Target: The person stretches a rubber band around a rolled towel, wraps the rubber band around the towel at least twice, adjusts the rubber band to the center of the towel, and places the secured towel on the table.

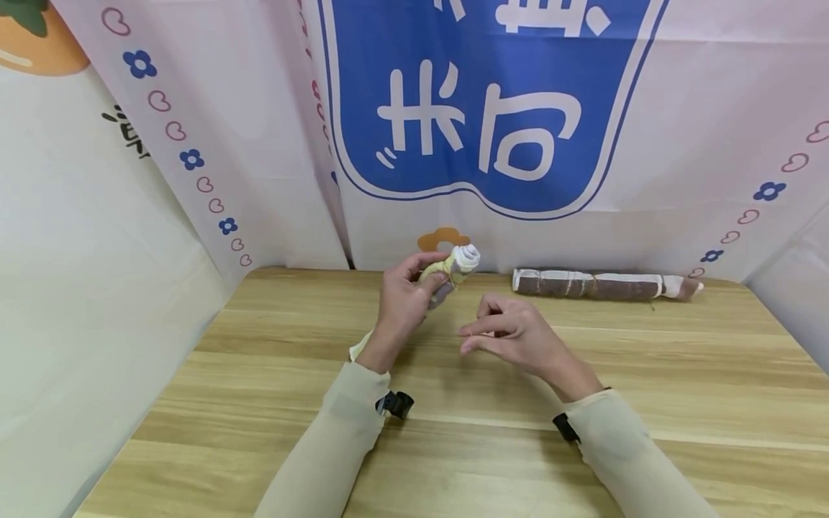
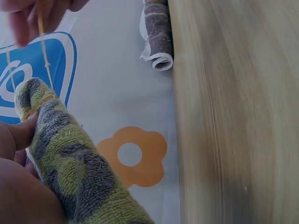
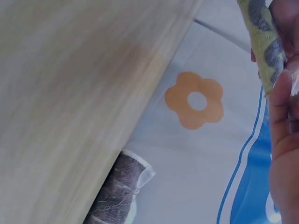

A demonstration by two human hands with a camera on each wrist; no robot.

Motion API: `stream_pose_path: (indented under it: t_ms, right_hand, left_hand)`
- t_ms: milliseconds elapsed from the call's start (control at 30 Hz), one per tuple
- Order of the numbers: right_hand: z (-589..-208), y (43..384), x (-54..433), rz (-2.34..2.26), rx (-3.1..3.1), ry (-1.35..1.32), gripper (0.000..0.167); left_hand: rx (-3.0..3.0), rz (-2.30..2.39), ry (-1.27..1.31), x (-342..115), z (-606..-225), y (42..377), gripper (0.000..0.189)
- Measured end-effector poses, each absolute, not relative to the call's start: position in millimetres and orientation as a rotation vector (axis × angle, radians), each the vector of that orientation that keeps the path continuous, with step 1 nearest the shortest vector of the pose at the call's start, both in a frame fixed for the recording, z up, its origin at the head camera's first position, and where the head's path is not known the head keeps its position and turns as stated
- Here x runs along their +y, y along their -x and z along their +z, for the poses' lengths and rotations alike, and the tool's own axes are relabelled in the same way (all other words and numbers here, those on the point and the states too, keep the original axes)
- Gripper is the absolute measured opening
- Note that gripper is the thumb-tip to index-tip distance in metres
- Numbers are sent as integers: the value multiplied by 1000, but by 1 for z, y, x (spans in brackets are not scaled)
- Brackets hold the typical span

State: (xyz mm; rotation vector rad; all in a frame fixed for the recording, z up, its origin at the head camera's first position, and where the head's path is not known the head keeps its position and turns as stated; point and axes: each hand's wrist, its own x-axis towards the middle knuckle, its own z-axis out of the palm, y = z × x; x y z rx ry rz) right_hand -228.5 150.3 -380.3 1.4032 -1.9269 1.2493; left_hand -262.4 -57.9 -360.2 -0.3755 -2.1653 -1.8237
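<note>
My left hand (image 1: pixel 403 295) grips a rolled towel (image 2: pixel 86 163), yellow-green and grey, holding it tilted above the table; the roll's white-edged end pokes out past the fingers. Around that end runs a thin tan rubber band (image 2: pixel 46 58), with strands pulled away from the towel in the left wrist view. My right hand (image 1: pixel 518 332), lower and to the right, pinches the stretched band between thumb and fingers. In the right wrist view the right hand (image 3: pixel 284 140) is seen close to the towel's end, partly cut off by the frame.
A second rolled towel (image 1: pixel 586 285), brown with white edges and tied round with bands, lies along the back edge of the wooden table (image 1: pixel 479 446). Behind the table hangs a printed cloth (image 1: pixel 272 144) with a blue panel and an orange flower (image 3: pixel 175 100).
</note>
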Motion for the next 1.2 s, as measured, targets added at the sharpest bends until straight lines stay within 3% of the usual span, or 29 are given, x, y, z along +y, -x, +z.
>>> stream_pose_path:
  t_ms: [600, 933, 1200]
  right_hand:
    - [-383, 224, 142, 1081, -1997, -1290, 40]
    - [-387, 222, 140, 861, -2045, -1063, 70]
    - [-386, 219, 140, 740, -2160, -883, 83]
  left_hand:
    - [-2207, -1782, 385, -58, -363, 265, 23]
    - [-2209, -1766, 372, -60, -362, 267, 23]
    - [-2211, -1757, 360, -60, -362, 266, 22]
